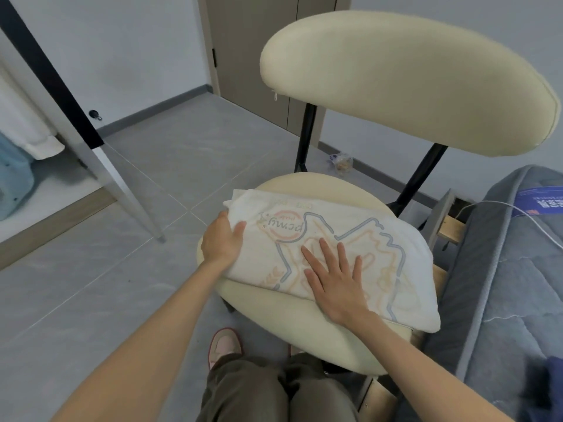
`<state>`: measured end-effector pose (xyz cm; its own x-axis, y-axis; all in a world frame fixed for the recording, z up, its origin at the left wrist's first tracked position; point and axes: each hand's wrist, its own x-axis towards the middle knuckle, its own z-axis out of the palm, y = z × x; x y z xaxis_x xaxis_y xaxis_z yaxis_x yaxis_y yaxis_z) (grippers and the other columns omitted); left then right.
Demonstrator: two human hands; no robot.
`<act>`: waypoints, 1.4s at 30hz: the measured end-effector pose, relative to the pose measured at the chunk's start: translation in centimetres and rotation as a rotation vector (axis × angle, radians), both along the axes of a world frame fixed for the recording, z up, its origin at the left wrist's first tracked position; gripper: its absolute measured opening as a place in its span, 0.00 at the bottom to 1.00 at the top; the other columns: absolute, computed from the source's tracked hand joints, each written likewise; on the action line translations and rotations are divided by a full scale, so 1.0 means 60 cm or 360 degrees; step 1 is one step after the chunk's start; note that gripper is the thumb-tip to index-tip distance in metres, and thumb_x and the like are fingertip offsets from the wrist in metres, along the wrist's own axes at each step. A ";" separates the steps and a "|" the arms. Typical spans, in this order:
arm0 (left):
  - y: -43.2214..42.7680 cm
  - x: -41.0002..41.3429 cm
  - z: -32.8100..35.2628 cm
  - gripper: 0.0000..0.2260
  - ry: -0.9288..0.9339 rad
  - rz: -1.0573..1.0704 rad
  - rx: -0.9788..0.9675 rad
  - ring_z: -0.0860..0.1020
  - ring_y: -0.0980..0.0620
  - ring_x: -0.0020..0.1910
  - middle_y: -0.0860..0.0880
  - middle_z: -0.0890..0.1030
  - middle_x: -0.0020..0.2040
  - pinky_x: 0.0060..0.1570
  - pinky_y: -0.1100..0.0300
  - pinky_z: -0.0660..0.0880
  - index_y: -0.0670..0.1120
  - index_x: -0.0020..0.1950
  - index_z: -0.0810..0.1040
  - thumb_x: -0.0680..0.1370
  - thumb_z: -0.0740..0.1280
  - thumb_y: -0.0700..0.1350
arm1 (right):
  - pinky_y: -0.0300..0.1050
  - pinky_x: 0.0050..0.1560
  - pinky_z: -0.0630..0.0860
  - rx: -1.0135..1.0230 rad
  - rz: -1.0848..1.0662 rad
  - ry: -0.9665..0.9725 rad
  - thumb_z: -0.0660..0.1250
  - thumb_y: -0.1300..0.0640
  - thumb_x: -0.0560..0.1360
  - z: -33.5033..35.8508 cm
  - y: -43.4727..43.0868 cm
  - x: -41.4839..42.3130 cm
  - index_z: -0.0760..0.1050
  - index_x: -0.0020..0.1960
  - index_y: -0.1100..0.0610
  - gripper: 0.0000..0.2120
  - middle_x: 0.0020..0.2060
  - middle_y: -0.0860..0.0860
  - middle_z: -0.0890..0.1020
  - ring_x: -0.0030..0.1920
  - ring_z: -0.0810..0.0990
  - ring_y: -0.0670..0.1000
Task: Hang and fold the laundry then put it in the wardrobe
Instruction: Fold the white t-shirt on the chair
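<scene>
Chair seat [274, 309] (mattress [499, 284] beside) under shirt [350, 222]

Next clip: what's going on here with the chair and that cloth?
A person is folding a white printed garment on a cream chair seat. The left hand grips its left edge; the right hand presses flat on top. The garment is folded over but not yet in the wardrobe.

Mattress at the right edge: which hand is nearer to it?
Right. The right hand lies flat on the middle of the folded shirt, on the mattress side; the left hand grips the shirt's opposite edge, farther from the mattress.
</scene>
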<state>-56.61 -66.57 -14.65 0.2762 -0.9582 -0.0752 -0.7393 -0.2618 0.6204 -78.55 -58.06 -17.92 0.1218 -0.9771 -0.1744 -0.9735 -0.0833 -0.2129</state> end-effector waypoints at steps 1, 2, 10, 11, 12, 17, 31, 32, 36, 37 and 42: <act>0.000 0.003 0.005 0.16 -0.0007 -0.0003 -0.0049 0.74 0.39 0.59 0.40 0.77 0.58 0.51 0.51 0.69 0.39 0.62 0.71 0.80 0.62 0.49 | 0.62 0.72 0.33 0.0025 0.0012 0.0001 0.26 0.36 0.70 0.003 -0.004 0.007 0.33 0.72 0.34 0.29 0.76 0.43 0.36 0.75 0.32 0.54; 0.001 0.007 0.012 0.16 -0.0019 0.0001 -0.0097 0.74 0.39 0.59 0.40 0.77 0.58 0.51 0.51 0.69 0.40 0.62 0.71 0.80 0.62 0.49 | 0.63 0.72 0.33 0.0058 0.0027 0.0001 0.27 0.36 0.71 0.006 -0.007 0.015 0.33 0.72 0.34 0.28 0.76 0.43 0.36 0.75 0.32 0.55; -0.005 0.106 0.071 0.14 -0.0222 0.0061 -0.0288 0.75 0.37 0.56 0.39 0.77 0.57 0.48 0.52 0.67 0.40 0.62 0.71 0.80 0.61 0.46 | 0.58 0.75 0.39 0.0283 0.0505 -0.0033 0.47 0.44 0.82 0.048 -0.041 0.095 0.42 0.76 0.40 0.25 0.77 0.43 0.41 0.76 0.36 0.53; -0.002 0.113 0.081 0.14 -0.0243 0.0065 -0.0305 0.75 0.37 0.56 0.38 0.78 0.57 0.47 0.52 0.67 0.40 0.62 0.71 0.80 0.61 0.45 | 0.55 0.75 0.42 0.0279 0.0531 -0.0089 0.49 0.45 0.82 0.052 -0.042 0.095 0.45 0.77 0.41 0.25 0.77 0.45 0.43 0.77 0.39 0.52; 0.000 0.117 0.092 0.14 -0.0244 0.0066 -0.0314 0.75 0.37 0.56 0.38 0.78 0.56 0.47 0.53 0.66 0.39 0.63 0.71 0.80 0.61 0.45 | 0.51 0.75 0.45 0.0259 0.0511 -0.0183 0.52 0.48 0.82 0.056 -0.044 0.091 0.49 0.77 0.42 0.25 0.78 0.46 0.46 0.77 0.44 0.51; -0.008 0.069 0.139 0.18 -0.0160 -0.0138 -0.0236 0.75 0.40 0.58 0.43 0.77 0.60 0.51 0.52 0.70 0.45 0.67 0.70 0.77 0.62 0.43 | 0.45 0.69 0.62 0.0147 -0.0057 -0.0775 0.59 0.55 0.80 0.088 -0.043 0.038 0.63 0.73 0.49 0.22 0.73 0.49 0.64 0.71 0.64 0.51; 0.086 -0.178 0.081 0.26 0.0022 -0.1118 0.0153 0.75 0.53 0.48 0.53 0.75 0.46 0.45 0.58 0.72 0.57 0.72 0.64 0.75 0.66 0.54 | 0.55 0.60 0.75 0.0187 -0.0947 -0.1150 0.58 0.56 0.80 0.114 0.005 -0.128 0.68 0.68 0.54 0.16 0.64 0.52 0.73 0.56 0.77 0.55; 0.091 -0.170 0.072 0.23 0.0058 -0.1056 0.0097 0.75 0.54 0.48 0.54 0.74 0.44 0.46 0.58 0.72 0.56 0.71 0.67 0.76 0.65 0.55 | 0.53 0.58 0.76 0.0186 -0.0977 -0.1182 0.58 0.56 0.80 0.113 0.002 -0.126 0.68 0.67 0.54 0.16 0.61 0.52 0.75 0.53 0.78 0.55; 0.105 -0.119 0.052 0.20 0.0053 -0.0830 -0.0183 0.71 0.52 0.58 0.54 0.73 0.52 0.56 0.59 0.67 0.55 0.67 0.72 0.76 0.65 0.57 | 0.48 0.50 0.77 0.0276 -0.1036 -0.1343 0.58 0.56 0.80 0.107 -0.014 -0.090 0.74 0.56 0.60 0.11 0.45 0.51 0.79 0.42 0.79 0.54; 0.108 -0.104 0.049 0.22 -0.0038 -0.0845 -0.0183 0.67 0.52 0.63 0.54 0.72 0.58 0.60 0.58 0.64 0.57 0.68 0.70 0.75 0.65 0.60 | 0.49 0.51 0.76 0.0336 -0.1051 -0.1409 0.58 0.56 0.79 0.103 -0.020 -0.075 0.75 0.50 0.63 0.11 0.42 0.53 0.79 0.42 0.78 0.55; 0.124 -0.042 0.026 0.44 -0.0338 -0.1314 0.0227 0.39 0.52 0.76 0.58 0.44 0.77 0.72 0.43 0.39 0.67 0.74 0.47 0.65 0.69 0.70 | 0.51 0.47 0.76 0.0387 -0.1368 -0.1688 0.64 0.49 0.76 0.083 -0.057 -0.025 0.73 0.59 0.64 0.20 0.53 0.59 0.78 0.49 0.78 0.59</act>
<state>-59.11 -59.11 -13.12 -0.4824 -0.8437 -0.2355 -0.8238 0.3456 0.4494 -80.04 -61.50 -12.94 -0.3163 -0.7710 -0.5528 -0.0657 0.5991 -0.7979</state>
